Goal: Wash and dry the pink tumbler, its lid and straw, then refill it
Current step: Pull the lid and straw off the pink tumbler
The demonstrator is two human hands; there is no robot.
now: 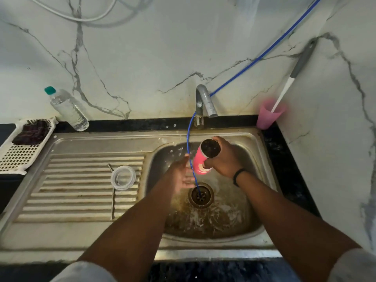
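Observation:
My right hand [223, 157] grips the pink tumbler [200, 161] over the sink basin [252, 210], below the tap [203, 102]. The tumbler is tilted, its open dark mouth facing up and away from me. My left hand [183, 176] is open, blurred, just left of the tumbler, fingers spread, holding nothing. The clear lid [123, 177] lies on the ribbed drainboard [71, 192], and a thin metal straw [112, 200] lies partly under it.
A thin blue tube [190, 151] runs from the wall past the tap down into the drain [201, 195]. A water bottle [68, 109] leans on the wall at left, beside a white basket [18, 153] holding a dark scrubber. A pink cup [268, 117] with a brush stands at right.

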